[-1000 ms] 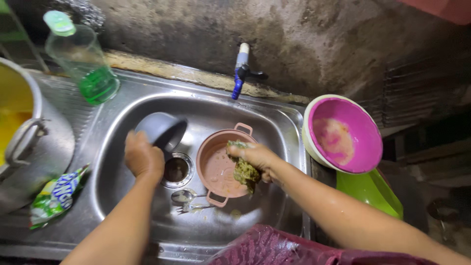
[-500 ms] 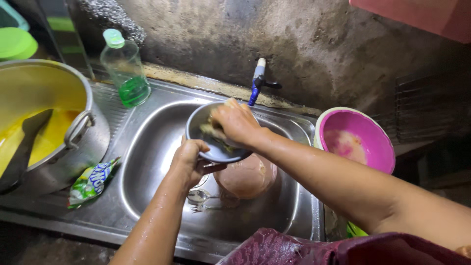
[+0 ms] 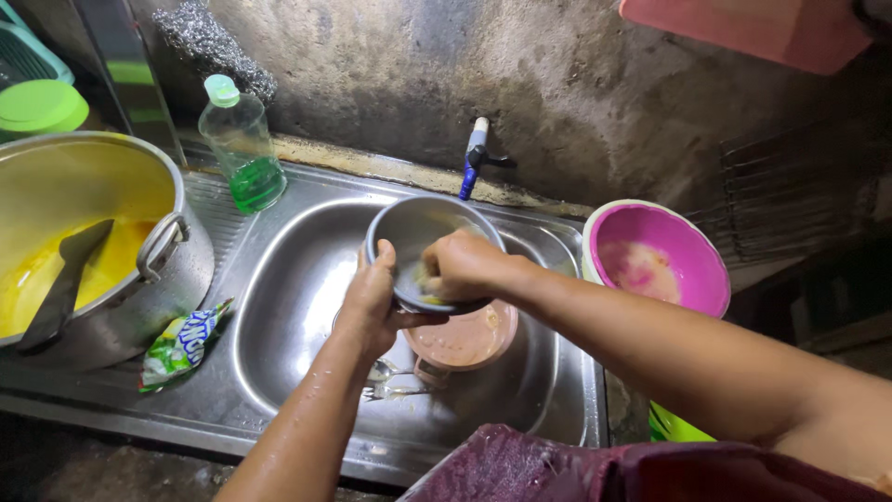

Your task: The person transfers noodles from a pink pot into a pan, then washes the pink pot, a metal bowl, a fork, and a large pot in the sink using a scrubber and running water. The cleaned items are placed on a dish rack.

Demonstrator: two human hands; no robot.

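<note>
Two wet grips: left hand [image 3: 372, 302] clamped on rim of round grey metal bowl [image 3: 429, 251], held tilted over stainless steel sink [image 3: 279, 307]; right hand [image 3: 465, 265] closed inside, contents unclear. Slip risk: drop onto brown pot [image 3: 465, 339] below.

left hand [image 3: 372, 302] grips bowl [image 3: 409, 232]; right hand [image 3: 465, 265] inside.

Both forearms are bare to the elbow and beyond, with no sleeves, watch or rings showing. The left hand [image 3: 372, 302] and its forearm glisten with water droplets. A dark maroon garment [image 3: 595, 469], creased and damp-looking, covers the lower body.
</note>
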